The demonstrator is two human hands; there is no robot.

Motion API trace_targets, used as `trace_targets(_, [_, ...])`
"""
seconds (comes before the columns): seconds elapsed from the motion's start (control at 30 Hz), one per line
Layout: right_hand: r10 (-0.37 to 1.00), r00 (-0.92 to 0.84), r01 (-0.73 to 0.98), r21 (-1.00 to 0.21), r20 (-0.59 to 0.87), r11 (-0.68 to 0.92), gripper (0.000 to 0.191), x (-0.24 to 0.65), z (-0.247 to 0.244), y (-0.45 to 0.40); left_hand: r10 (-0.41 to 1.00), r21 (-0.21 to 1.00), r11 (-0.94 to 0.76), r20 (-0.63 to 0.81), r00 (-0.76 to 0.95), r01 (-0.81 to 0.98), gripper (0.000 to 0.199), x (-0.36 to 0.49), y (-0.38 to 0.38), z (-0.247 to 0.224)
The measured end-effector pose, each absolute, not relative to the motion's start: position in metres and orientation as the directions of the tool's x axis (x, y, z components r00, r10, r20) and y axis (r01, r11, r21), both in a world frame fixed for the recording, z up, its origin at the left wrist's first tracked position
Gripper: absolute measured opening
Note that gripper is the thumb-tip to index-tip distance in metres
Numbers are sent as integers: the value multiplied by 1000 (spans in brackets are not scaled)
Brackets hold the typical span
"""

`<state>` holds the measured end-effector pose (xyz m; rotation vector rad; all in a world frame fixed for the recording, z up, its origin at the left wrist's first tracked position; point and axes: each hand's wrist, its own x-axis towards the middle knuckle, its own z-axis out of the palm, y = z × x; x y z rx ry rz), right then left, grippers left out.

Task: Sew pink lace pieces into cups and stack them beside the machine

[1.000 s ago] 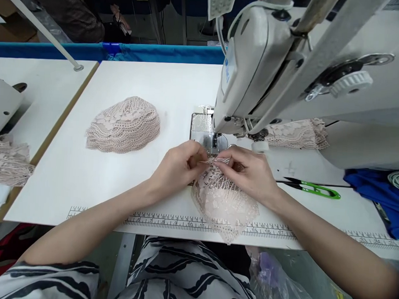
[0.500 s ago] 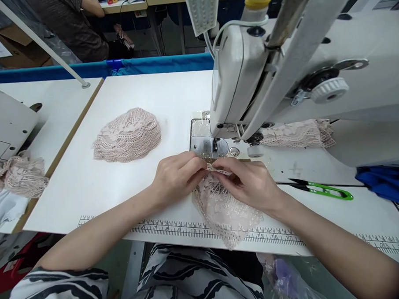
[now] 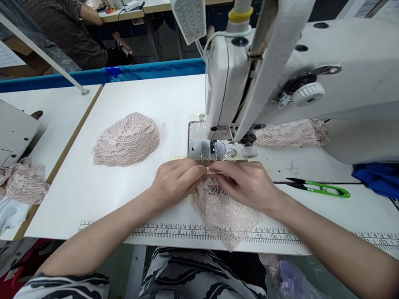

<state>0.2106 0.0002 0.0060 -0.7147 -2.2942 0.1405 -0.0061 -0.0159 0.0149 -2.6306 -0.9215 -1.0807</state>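
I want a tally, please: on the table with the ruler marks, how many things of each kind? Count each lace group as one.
Lace groups: 3 (stack, held piece, bundle behind the needle area)
Sewing machine: 1
Thread snips: 1
Blue cloth: 1
Total: 6

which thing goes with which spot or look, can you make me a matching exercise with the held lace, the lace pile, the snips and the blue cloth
1. held lace
2. lace pile
3. snips
4. blue cloth

A. green, with dark blades
B. farthest right of the four
C. between left hand and right hand
D. farthest left of the four

Pairs: 1-C, 2-D, 3-A, 4-B
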Motion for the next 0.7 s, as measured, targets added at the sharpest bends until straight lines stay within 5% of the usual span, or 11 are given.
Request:
trace_targets(0.27, [405, -549, 454, -146, 731, 879, 17, 214, 6, 1, 463, 53, -804, 682, 567, 593, 12, -6, -17, 15])
trace_targets(0.7, [99, -639, 386, 206, 762, 899, 17, 215, 20, 0, 618, 321, -761, 622, 480, 564, 13, -4, -23, 14])
